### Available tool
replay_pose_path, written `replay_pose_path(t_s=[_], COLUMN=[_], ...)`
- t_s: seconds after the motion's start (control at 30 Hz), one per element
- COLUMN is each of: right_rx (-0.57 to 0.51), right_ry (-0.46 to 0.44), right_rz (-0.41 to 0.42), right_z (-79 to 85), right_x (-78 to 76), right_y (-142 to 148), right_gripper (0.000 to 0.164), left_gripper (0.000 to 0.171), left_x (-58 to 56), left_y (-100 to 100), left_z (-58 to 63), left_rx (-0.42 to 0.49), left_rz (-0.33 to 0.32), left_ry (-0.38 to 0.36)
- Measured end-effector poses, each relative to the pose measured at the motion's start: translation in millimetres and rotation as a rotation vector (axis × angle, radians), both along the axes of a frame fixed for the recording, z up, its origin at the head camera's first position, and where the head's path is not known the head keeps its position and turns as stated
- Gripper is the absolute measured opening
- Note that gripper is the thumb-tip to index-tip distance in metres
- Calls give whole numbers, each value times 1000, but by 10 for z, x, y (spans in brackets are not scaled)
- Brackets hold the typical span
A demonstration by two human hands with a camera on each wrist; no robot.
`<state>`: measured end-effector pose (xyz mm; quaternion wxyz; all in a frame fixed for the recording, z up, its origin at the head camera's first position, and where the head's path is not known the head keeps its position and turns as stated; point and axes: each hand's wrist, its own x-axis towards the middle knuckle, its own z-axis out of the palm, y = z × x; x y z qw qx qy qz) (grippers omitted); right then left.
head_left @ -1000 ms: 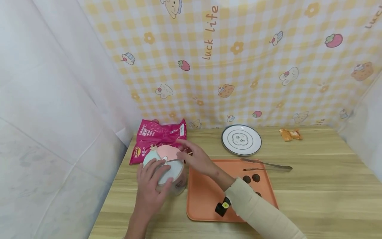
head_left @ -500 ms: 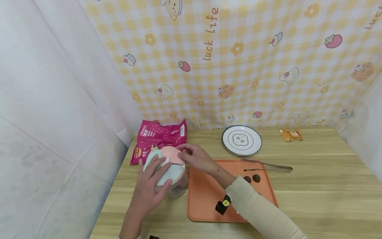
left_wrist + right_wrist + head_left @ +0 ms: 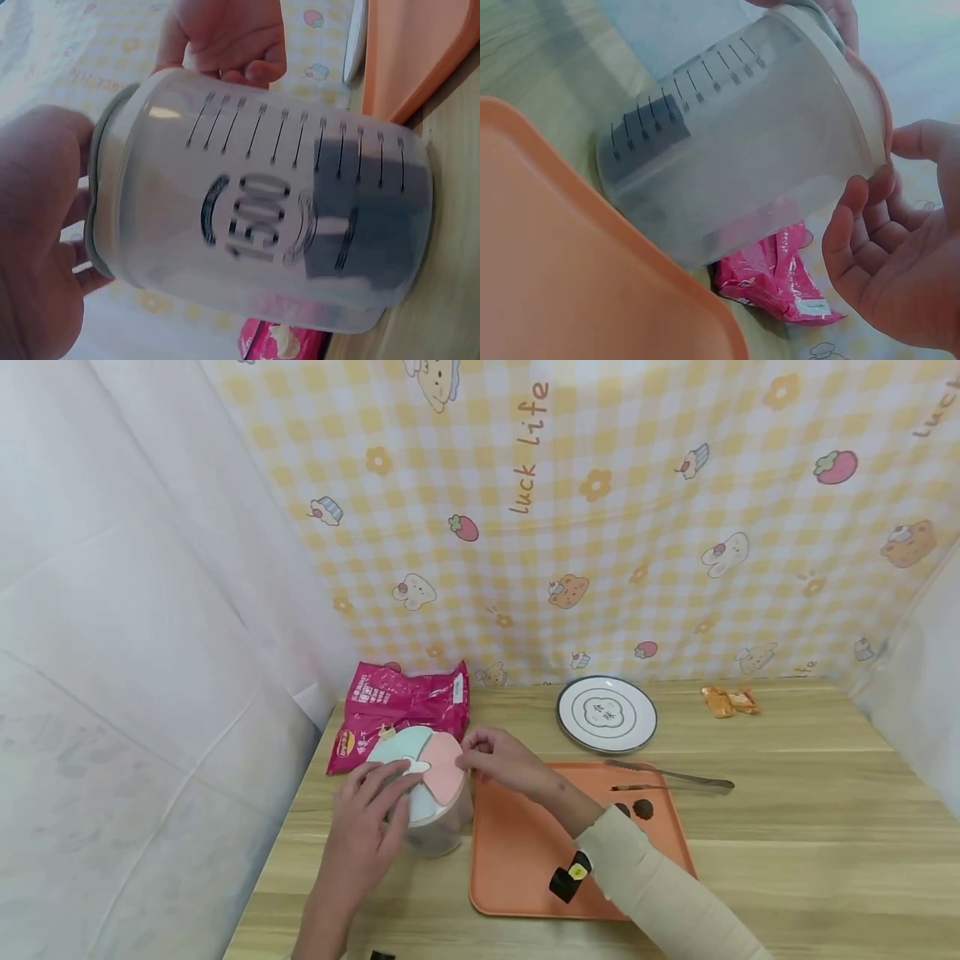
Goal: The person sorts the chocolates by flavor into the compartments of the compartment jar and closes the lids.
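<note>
Translucent cylindrical plastic canister [image 3: 441, 838] upright on light wood-grain table [image 3: 427, 902], long axis vertical, round mint, pink and pale-blue lid [image 3: 444, 768] facing up. Orange rectangular tray [image 3: 513, 835] just right; shiny magenta bag [image 3: 427, 700] behind. Left hand [image 3: 363, 814]: fingers loosely spread, resting on lid. Right hand [image 3: 512, 765]: thumb and forefinger pinching lid's pink edge.
</note>
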<state>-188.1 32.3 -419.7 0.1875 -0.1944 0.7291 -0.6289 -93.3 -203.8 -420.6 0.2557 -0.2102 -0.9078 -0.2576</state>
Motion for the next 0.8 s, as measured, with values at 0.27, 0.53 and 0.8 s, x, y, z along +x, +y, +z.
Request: replay_pose_path(t_s=[0.27, 0.53, 0.8], right_rx=[23, 0, -67], right_ry=[66, 76, 32], right_rz=[67, 72, 68], right_z=[38, 30, 7], right_x=[19, 8, 9], right_y=[21, -4, -43], right_gripper=[27, 31, 26], left_gripper=[57, 75, 68], left_x=[-53, -55, -86], left_y=[123, 192, 202], left_z=[-32, -104, -139], left_rx=[-61, -215, -172], left_rz=[64, 87, 45], left_ry=[20, 100, 185])
